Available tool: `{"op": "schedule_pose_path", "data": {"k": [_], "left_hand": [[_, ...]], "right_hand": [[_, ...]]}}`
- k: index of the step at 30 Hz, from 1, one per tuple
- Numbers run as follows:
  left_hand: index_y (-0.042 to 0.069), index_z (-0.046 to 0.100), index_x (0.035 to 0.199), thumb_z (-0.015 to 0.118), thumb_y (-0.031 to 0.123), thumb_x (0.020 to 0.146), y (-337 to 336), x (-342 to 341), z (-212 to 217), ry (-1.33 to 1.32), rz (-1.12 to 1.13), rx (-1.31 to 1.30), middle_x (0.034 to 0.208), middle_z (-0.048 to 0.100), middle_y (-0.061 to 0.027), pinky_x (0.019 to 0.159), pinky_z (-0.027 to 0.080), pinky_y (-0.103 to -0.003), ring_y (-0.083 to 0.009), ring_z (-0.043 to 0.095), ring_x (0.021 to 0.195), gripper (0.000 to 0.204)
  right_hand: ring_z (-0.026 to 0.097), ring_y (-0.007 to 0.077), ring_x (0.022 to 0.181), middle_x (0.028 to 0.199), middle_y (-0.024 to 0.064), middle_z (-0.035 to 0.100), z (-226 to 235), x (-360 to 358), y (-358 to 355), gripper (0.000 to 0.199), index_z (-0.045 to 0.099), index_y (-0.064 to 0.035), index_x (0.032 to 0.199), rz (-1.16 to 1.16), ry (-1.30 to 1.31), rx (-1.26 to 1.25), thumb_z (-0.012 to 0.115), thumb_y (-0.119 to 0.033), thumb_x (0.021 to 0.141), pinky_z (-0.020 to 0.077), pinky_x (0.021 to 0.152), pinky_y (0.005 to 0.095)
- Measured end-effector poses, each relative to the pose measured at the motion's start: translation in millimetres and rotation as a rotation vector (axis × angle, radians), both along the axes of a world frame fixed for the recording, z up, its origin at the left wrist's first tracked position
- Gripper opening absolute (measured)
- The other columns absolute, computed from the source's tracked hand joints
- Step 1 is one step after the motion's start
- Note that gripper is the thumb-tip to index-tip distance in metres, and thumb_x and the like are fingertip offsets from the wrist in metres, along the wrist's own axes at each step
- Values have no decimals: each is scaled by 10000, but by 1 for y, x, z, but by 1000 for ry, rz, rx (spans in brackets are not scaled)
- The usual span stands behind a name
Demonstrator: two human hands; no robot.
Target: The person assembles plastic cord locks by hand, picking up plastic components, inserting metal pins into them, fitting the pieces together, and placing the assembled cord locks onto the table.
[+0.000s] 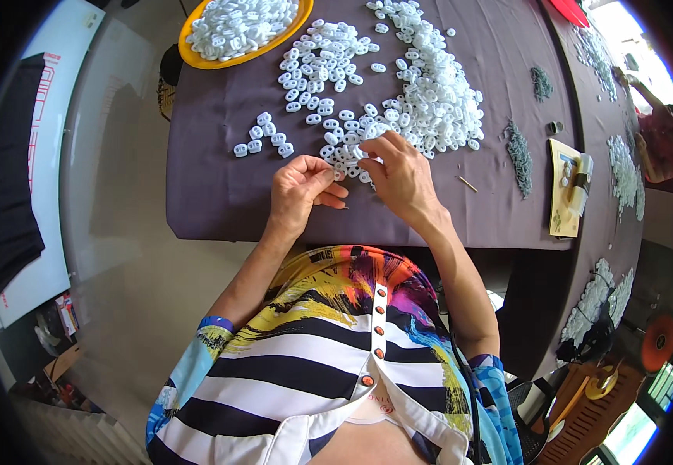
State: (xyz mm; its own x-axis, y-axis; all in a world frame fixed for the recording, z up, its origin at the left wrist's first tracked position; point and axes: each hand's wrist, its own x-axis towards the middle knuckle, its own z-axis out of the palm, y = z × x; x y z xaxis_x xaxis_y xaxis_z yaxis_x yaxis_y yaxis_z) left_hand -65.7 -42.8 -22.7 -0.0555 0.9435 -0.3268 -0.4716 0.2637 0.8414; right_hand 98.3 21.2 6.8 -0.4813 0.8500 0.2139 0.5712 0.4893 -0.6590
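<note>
Near the front edge of the covered table, my left hand (299,190) is closed in a pinch on a small white oval plastic piece (338,175). A thin dark tip pokes out below its fingers; I cannot make out what it belongs to. Just to the right, my right hand (400,174) curls over the near end of the loose white pieces (437,101), thumb and forefinger close together. Whether something sits between those fingertips is hidden. The pieces are oval with two holes. A few similar pieces (278,139) stand apart, left of my hands.
An orange-rimmed tray (189,56) heaped with white pieces is at the far left. Small grey-green parts (519,159) lie in piles at right, near a thin metal pin (468,184) and a yellow card (561,213) with a clear tube (582,184). Another person's arm (646,93) reaches in at far right.
</note>
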Motion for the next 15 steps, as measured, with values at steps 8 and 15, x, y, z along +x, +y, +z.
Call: {"op": "schedule_pose_path", "data": {"k": [8, 15], "left_hand": [[-12, 523, 860, 536, 69, 837, -1, -6, -6, -22, -1, -89, 784, 613, -124, 470, 539, -287, -161, 610, 551, 85], [-5, 517, 867, 519, 73, 847, 10, 5, 5, -50, -58, -53, 786, 614, -127, 455, 530, -287, -163, 607, 539, 81]], "right_hand": [[562, 274, 783, 830, 94, 544, -2, -3, 18, 211, 608, -84, 922, -68, -104, 123, 562, 11, 739, 460, 673, 364], [541, 269, 849, 858, 105, 536, -14, -4, 33, 196, 632, -75, 870, 66, -198, 150, 626, 4, 691, 452, 716, 367]]}}
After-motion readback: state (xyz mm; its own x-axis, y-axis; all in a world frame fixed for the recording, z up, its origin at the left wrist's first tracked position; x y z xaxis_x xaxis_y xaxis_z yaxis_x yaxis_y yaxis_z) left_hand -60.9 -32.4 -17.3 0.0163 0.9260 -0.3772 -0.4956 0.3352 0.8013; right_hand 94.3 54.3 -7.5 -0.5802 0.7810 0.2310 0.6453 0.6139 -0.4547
